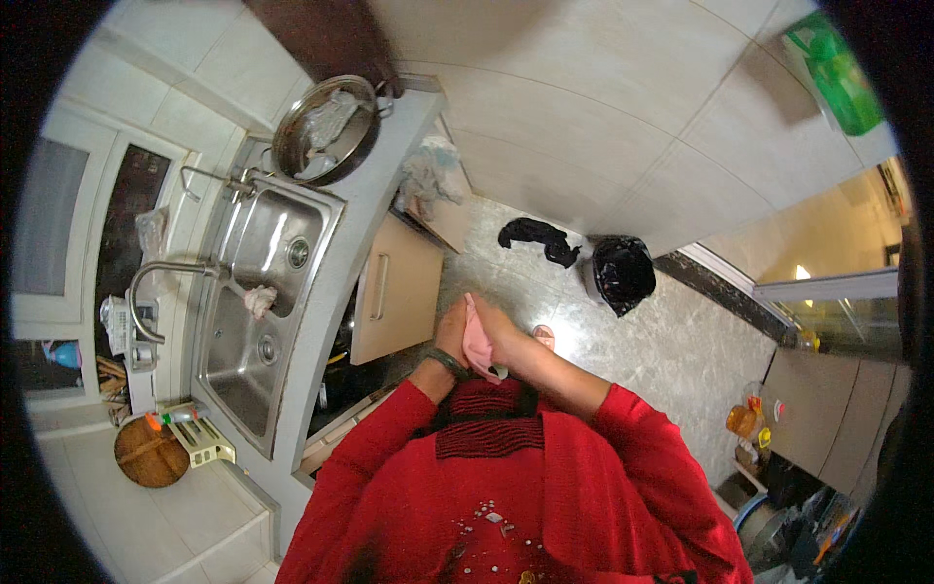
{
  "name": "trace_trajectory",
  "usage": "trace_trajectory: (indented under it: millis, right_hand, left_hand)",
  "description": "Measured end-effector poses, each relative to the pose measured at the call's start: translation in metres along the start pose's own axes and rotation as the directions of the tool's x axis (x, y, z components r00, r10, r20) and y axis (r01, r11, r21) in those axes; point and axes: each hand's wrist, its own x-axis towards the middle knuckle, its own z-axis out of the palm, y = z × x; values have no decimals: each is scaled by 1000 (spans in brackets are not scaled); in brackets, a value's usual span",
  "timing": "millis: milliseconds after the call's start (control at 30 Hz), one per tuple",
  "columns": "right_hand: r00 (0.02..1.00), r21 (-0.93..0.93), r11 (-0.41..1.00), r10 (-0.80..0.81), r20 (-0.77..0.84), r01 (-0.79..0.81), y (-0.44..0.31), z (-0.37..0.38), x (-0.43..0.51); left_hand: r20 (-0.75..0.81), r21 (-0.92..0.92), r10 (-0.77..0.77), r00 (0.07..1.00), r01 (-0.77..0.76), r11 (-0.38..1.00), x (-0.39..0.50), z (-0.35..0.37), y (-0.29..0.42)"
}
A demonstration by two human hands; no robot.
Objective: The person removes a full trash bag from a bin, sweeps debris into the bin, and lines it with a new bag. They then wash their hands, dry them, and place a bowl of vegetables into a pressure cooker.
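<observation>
A folded pink cloth (479,339) is held between my two hands, in front of my body and above the floor. My left hand (452,330), with a dark bangle at its wrist, presses against the cloth's left side. From the other side my right hand (495,330) closes on it. The fingertips are partly hidden, pointing away from me. Just left of my hands stands an open cabinet door (401,292) with a long metal handle.
At left, a steel double-bowl sink (252,350) has a crumpled rag (260,301) on its divider. A large metal pot (343,168) holds plastic bags. A lined bin (620,274) and a black plastic bag (536,235) are on the floor. Oil bottles (744,422) stand right.
</observation>
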Motion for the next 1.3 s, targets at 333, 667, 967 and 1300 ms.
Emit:
trace_trajectory:
  millis: [333, 667, 967, 1300]
  right_hand:
    - [874, -256, 837, -476, 96, 484, 19, 24, -14]
    - [448, -604, 378, -893, -38, 702, -26, -23, 12]
    - [663, 266, 609, -704, -254, 748, 4, -81, 38]
    - [607, -91, 643, -753, -253, 760, 46, -23, -43]
  left_hand:
    - [-141, 328, 129, 982, -76, 942, 39, 11, -74]
    - [577, -746, -108, 810, 576, 334, 14, 30, 64]
    - [800, -417, 3, 599, 554, 720, 0, 10, 79]
    - [660, -445, 207, 722, 154, 882, 39, 48, -9]
